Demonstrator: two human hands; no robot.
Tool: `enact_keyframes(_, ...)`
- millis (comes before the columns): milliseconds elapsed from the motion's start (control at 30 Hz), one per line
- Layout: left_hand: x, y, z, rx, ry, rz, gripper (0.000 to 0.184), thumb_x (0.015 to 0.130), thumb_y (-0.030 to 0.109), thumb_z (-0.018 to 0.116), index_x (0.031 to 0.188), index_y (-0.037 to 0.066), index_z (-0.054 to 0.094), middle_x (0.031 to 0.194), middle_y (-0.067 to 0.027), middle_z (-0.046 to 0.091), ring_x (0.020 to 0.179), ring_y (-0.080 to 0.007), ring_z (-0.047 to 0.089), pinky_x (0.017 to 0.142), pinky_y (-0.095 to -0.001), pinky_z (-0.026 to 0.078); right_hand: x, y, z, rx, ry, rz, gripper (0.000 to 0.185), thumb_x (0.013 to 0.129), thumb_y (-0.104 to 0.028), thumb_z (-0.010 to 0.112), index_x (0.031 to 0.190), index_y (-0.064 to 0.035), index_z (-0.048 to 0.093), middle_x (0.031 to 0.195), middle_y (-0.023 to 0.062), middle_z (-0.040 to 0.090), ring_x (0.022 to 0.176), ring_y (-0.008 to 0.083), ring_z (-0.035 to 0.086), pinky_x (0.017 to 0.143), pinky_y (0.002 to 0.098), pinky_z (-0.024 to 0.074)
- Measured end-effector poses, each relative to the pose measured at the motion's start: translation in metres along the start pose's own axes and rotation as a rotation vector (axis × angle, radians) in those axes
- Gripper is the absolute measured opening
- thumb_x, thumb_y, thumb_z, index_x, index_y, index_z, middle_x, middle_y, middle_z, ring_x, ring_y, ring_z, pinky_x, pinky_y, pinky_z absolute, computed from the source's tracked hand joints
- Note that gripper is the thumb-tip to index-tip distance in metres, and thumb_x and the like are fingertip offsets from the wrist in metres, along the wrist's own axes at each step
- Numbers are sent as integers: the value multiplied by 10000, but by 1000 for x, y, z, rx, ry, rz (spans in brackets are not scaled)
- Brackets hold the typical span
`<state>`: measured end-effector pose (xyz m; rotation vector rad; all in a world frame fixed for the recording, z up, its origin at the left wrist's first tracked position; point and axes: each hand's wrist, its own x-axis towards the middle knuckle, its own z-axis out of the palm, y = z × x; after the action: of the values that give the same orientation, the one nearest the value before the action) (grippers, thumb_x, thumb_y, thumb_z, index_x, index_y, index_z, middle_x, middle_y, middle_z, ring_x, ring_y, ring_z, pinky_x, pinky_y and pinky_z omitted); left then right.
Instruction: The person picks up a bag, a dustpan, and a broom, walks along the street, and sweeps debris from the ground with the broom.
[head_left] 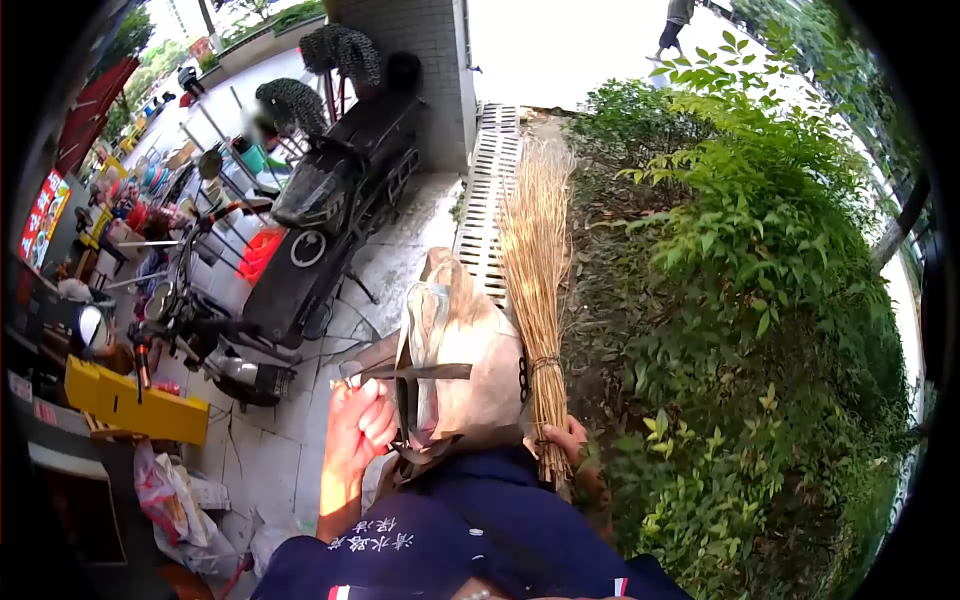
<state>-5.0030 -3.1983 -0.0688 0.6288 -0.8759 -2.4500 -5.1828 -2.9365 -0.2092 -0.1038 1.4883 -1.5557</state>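
Note:
My left hand (362,425) is closed on a dark strap, held up beside a pale beige bag (465,365). The bag hangs against the front of my dark blue top, with its upper part standing open at the left. On the other side my right hand (568,440) is wrapped round the lower end of a straw broom (540,290). The broom stands upright in view, bound with a tie near its lower part, its bristles fanning toward the grating.
Green bushes (770,300) fill the right side. A drain grating (488,200) runs ahead beside a wall (425,60). At the left are a black motorbike (320,200), a yellow box (135,402), plastic bags (180,500) and several goods. A person (675,25) walks at the far top right.

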Motion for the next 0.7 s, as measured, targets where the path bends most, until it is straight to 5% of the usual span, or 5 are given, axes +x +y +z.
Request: enact_keyframes(700, 553, 54, 127, 14, -276, -422, 141, 878, 139, 518, 834, 7, 542, 483, 28, 353, 421, -73, 377, 376, -232, 329, 374, -323, -29, -119, 245, -191, 418, 766, -166, 658, 1088, 11, 461, 877, 23, 529, 787, 85, 490, 700, 241, 421)
